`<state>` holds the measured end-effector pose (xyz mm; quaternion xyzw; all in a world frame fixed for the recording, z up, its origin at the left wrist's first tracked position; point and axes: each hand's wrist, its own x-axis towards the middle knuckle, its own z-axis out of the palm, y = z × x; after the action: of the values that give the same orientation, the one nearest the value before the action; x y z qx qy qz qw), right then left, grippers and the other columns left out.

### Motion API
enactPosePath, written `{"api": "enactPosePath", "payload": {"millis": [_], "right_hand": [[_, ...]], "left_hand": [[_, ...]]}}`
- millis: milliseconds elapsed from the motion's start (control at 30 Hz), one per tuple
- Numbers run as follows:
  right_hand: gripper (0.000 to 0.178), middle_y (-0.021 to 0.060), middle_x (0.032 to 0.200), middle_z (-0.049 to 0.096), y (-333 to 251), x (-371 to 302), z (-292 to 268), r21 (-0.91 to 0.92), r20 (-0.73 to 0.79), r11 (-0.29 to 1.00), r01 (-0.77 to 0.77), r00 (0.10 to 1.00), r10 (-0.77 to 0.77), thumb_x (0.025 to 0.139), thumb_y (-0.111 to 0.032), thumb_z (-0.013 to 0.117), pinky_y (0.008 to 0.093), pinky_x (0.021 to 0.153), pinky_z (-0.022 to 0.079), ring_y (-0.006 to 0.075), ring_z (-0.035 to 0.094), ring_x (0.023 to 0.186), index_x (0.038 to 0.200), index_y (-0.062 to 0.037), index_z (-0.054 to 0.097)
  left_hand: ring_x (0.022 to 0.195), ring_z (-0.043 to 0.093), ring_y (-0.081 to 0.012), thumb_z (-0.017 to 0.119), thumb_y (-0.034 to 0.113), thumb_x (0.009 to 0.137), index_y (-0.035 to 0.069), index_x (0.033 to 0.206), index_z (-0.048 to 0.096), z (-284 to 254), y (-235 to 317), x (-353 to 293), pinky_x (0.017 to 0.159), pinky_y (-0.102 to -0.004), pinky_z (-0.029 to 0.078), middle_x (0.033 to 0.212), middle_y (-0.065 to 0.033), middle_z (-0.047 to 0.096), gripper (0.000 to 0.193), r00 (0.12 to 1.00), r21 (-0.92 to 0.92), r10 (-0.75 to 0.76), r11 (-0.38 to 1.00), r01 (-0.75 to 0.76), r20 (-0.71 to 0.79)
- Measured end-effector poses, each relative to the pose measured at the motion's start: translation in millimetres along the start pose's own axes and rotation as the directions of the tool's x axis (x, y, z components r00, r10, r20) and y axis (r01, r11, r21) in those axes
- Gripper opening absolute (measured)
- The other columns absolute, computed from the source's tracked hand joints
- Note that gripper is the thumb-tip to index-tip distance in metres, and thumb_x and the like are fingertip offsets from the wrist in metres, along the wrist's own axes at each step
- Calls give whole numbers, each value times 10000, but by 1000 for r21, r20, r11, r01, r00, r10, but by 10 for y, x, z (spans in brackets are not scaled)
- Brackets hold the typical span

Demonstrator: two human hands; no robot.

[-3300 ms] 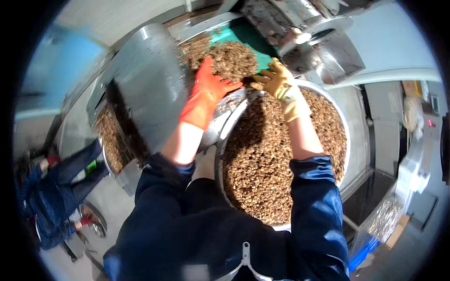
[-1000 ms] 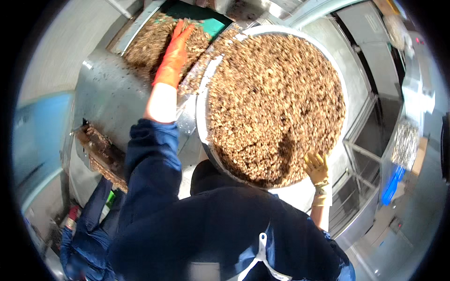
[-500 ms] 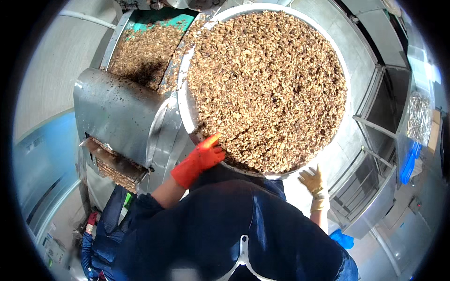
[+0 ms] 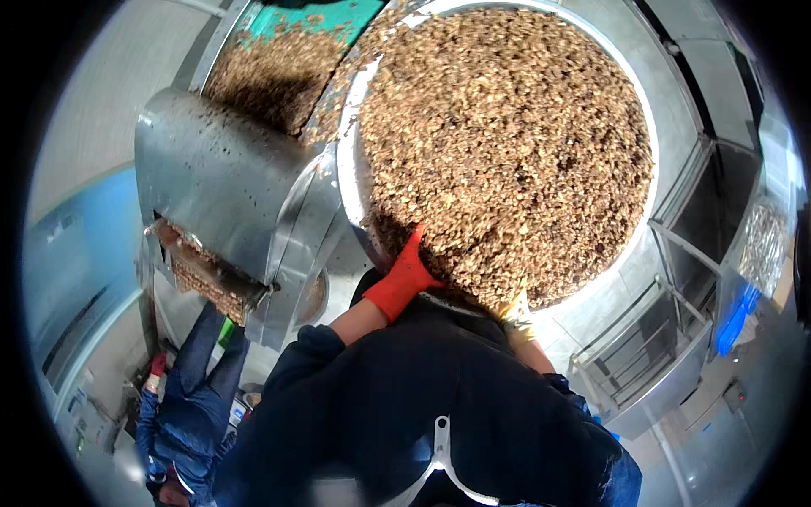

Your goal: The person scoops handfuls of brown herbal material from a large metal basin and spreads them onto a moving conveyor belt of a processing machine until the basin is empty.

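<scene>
A large round metal tub (image 4: 348, 160) stands in front of me, heaped with brown, flaky, granular mix (image 4: 507, 144). My left hand (image 4: 405, 272), in a red rubber glove, is at the tub's near left rim. One of its fingers stretches up along the mix and another points right, spread apart; the rest are partly hidden. At the near rim, right of it, my right hand (image 4: 517, 319) in a pale yellow glove touches the edge of the mix. Its fingers are blurred and partly lost against the mix.
Left of the tub is a metal machine with a curved cover (image 4: 220, 173) and a green-lined chute (image 4: 317, 21) holding more mix. A metal rack (image 4: 634, 346) stands at the right. Another person (image 4: 190, 406) in dark blue is at lower left.
My right hand has come in from beside the tub to its near rim. My left hand has shifted right along the rim. The view has moved, so the tub appears further right.
</scene>
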<state>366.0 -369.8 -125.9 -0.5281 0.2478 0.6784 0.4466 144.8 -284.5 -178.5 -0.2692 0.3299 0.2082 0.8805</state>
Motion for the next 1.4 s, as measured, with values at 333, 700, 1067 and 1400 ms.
{"api": "enactPosePath", "payload": {"millis": [333,700,1067,1400], "right_hand": [[617,185,1395,422,-579,437,1232,-258,234,961,98,972,-36,948,-465,409,487,965,463,326,475,1233,1389,-37,354],[484,116,1384,474,-354,78,3254,-521,446,818,245,895,16,993,-379,354,474,981,456,281,508,1214,1368,-81,426],[717,288,1498,132,-475,343,4427,-389,563,875,289,826,-22,932,-409,523,620,915,442,482,470,1164,1480,-89,188],[875,267,1417,367,-1696,-600,1609,-513,437,585,628,778,-452,814,-600,609,496,1047,384,403,435,1262,1399,-4,347]], "left_hand": [[1244,480,-314,487,553,908,102,1311,528,706,428,201,1050,-582,322,1332,-88,538,606,955,-213,138,973,-83,261],[1159,557,-318,530,479,904,75,1246,567,1482,1609,-949,1009,-575,377,1252,-101,597,530,843,-168,439,898,-406,309],[1400,87,-440,665,320,863,211,1488,176,2003,2426,-1831,945,-745,317,1561,-110,-8,801,495,133,868,495,-858,-41],[1190,424,-350,653,265,869,171,1303,496,1095,954,-836,1015,-504,371,1425,-106,352,471,852,80,523,850,-521,-6]]}}
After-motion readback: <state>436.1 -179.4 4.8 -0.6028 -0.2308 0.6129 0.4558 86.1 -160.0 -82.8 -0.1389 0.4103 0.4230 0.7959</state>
